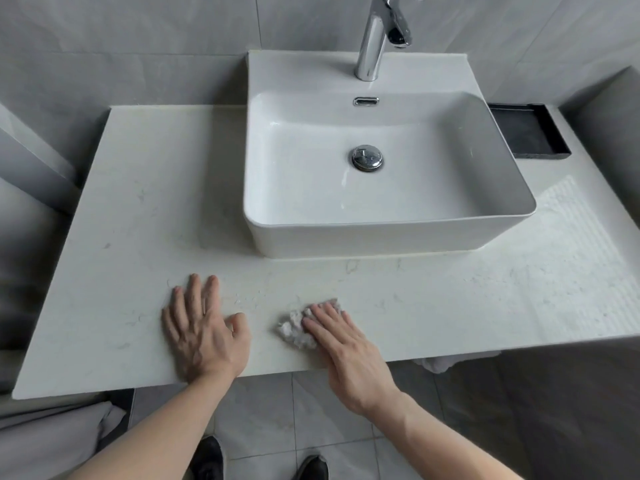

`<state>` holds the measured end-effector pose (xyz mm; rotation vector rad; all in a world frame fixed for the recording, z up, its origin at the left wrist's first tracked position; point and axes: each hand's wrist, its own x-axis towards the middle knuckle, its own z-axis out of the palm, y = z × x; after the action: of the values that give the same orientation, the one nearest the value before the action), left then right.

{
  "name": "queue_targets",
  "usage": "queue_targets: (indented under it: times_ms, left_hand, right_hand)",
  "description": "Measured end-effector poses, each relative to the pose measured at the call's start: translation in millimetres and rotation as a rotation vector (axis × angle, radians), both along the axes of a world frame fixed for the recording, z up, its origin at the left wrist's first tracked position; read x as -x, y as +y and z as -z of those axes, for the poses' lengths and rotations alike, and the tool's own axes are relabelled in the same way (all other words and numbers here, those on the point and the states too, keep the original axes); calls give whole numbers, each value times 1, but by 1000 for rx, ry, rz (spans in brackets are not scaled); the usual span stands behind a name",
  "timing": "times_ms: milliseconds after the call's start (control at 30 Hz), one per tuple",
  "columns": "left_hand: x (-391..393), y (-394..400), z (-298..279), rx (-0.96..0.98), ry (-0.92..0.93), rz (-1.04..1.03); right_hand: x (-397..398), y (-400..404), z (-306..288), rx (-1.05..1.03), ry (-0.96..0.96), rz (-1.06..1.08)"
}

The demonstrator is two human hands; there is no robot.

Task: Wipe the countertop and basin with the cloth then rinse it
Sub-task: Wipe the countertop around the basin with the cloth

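Observation:
A white marbled countertop (138, 209) carries a white rectangular basin (485, 174) with a chrome drain plug (367, 158) and a chrome tap (375, 36) behind it. A small crumpled whitish cloth (294, 330) lies on the countertop near the front edge, in front of the basin. My right hand (346, 355) lies flat with its fingers pressed on the cloth's right part. My left hand (204, 330) rests flat on the bare countertop to the cloth's left, fingers spread, holding nothing.
A dark rectangular tray (530, 133) sits on the countertop right of the basin. Grey tiled walls close in the back and both sides. Below the front edge I see the tiled floor and my dark shoes (207, 459). A white cloth (440, 363) hangs under the counter's right part.

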<state>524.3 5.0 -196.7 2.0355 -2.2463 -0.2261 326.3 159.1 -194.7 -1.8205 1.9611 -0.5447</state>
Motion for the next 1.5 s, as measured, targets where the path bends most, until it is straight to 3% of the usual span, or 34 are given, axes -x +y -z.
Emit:
queue_targets:
  times_ms: [133,233,333,500,733,900,1067,1167,1267,1367,1500]
  left_hand:
    - [0,0,0,0,-5,-6]
    - [0,0,1,8,-5,-6]
    - [-1,0,0,3,-8,-1]
    - [-1,0,0,9,-9,-4]
    - [0,0,1,1,0,-6]
    - [0,0,1,1,6,2]
    - [-1,0,0,-2,1,10]
    - [-2,0,0,4,3,12]
    - [-3,1,0,2,10,22]
    - [-5,0,0,-15,16,40]
    - [-8,0,-1,-18,112,106]
  right_hand:
    - [64,17,-22,71,-127,387]
    - [128,29,-37,127,-50,675]
    - [171,42,-24,-81,48,803]
    - [99,31,1,-149,174,733]
    - [-53,-6,1,-6,65,358]
    - [-71,-3,-1,0,-119,171]
    - [-2,18,-19,52,-215,483]
    - [59,30,-24,55,-139,716]
    - [89,39,-12,-86,10,829]
    - [54,36,1,-145,126,830]
    - [-32,6,4,-81,125,707]
